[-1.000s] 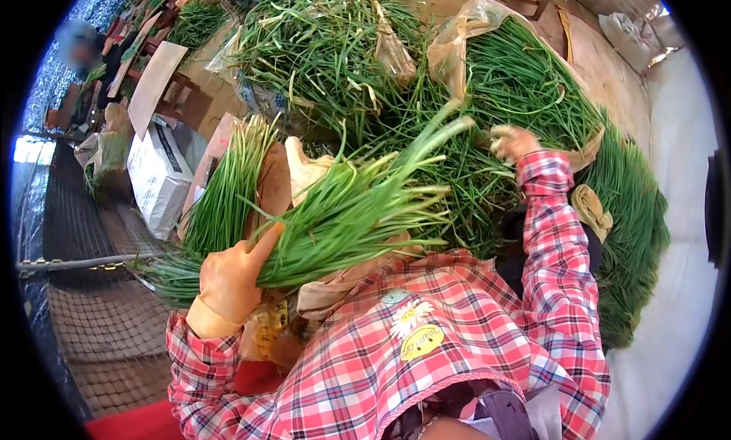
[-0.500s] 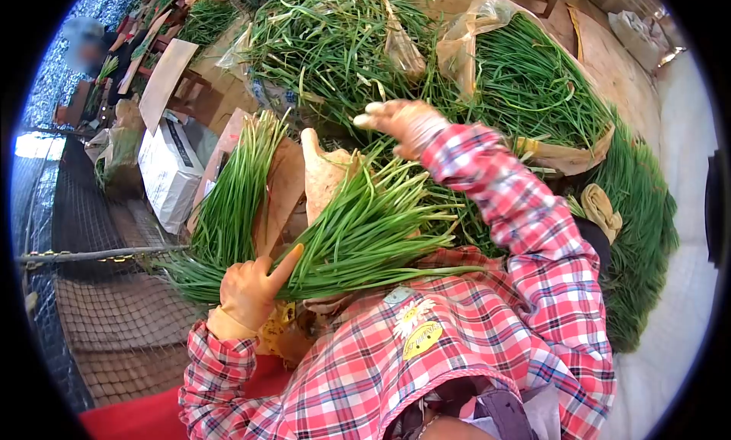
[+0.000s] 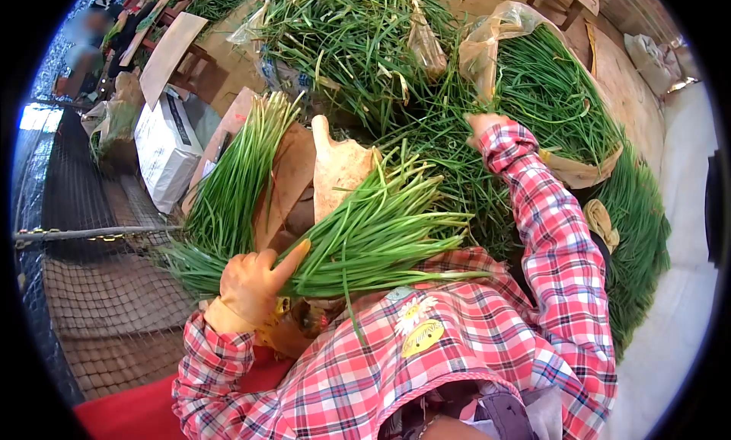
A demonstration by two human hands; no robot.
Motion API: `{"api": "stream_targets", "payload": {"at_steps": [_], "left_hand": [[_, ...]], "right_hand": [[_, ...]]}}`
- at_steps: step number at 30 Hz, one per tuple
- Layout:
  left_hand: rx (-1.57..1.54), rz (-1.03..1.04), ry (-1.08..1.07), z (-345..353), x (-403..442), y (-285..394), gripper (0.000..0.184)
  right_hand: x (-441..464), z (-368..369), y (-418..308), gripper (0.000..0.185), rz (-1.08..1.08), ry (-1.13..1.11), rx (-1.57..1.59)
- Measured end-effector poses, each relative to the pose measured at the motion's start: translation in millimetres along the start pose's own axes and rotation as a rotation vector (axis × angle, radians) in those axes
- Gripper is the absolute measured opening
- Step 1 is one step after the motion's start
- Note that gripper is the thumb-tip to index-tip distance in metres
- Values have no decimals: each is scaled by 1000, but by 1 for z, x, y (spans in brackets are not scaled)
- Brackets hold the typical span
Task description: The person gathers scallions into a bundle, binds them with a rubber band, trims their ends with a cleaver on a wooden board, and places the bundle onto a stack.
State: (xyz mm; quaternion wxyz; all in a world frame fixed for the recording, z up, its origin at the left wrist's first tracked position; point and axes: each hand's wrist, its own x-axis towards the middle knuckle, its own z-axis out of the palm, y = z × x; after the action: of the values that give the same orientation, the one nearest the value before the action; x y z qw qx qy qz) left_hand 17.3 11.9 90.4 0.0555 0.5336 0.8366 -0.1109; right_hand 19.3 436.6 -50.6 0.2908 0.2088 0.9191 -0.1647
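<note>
My left hand (image 3: 251, 284), in a tan glove, is wrapped round a thick bunch of long green stalks (image 3: 373, 238) that lies across my lap, pale ends to the right. Beside it, a second bunch (image 3: 242, 177) lies on a brown board (image 3: 285, 182). Between the bunches a pale glove-like piece (image 3: 339, 169) lies with one finger up. My right hand (image 3: 485, 126) is over the loose greens (image 3: 457, 169), at the edge of the bagged greens (image 3: 552, 97); its fingers are partly hidden and blurred, so its grip is unclear.
A large heap of loose greens (image 3: 354, 48) is at the top centre. More greens (image 3: 640, 227) lie along the right side. At left are a white box (image 3: 165, 152), a tilted board (image 3: 171, 57), a bar (image 3: 99, 233) and netting (image 3: 114, 310). Blurred people (image 3: 85, 48) are at the upper left.
My right hand moved from the bagged greens' edge leftward over the held bunch, then back right to the loose greens. My left hand kept its hold, and a stalk now hangs over the shirt.
</note>
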Motion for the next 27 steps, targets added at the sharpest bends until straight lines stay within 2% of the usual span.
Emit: {"api": "stream_targets", "payload": {"at_steps": [3, 5, 8, 9, 12, 13, 15, 16, 19, 20, 21, 23, 24, 25, 27], "left_hand": [[16, 28, -20, -5, 6, -1, 74], [5, 42, -15, -7, 7, -2, 75], [-40, 10, -57, -5, 3, -1, 80], [-65, -8, -59, -2, 1, -1, 81], [-110, -58, -89, 5, -1, -2, 83], [-134, -80, -95, 6, -1, -3, 84], [-139, -76, -99, 10, -1, -6, 86], [-143, -74, -102, 12, 0, -6, 87], [-126, -91, -104, 22, -3, -7, 87], [-123, -84, -107, 21, -2, -6, 87], [-143, -87, -99, 19, -2, -5, 86], [-159, -86, -87, 19, -3, -4, 85], [-159, -95, -68, 23, -6, -4, 85], [-158, -100, -57, 27, -10, -5, 85], [-124, -81, -31, 33, -9, -7, 86]], "right_hand": [[-9, 4, -60, 76, -466, 12, 342], [3, 28, -84, 89, -613, -132, 415], [15, 60, -87, 86, -702, -253, 848], [-8, 52, -89, 80, -676, -268, 842], [-29, 73, -85, 75, -874, -153, 788], [-30, 79, -85, 65, -963, 8, 709], [-25, 97, -85, 43, -879, 79, 637], [-24, 104, -86, 26, -871, 112, 761], [-34, 86, -78, 26, -539, 16, 669], [-32, 85, -76, 23, -412, 141, 514], [-21, 71, -74, 21, -176, 2, 314], [2, 63, -34, 24, -83, -91, 186], [43, 82, -6, 29, -75, -170, -51], [34, 70, 2, 40, 5, -217, -254], [6, 57, -2, 50, -111, 232, -245]]}}
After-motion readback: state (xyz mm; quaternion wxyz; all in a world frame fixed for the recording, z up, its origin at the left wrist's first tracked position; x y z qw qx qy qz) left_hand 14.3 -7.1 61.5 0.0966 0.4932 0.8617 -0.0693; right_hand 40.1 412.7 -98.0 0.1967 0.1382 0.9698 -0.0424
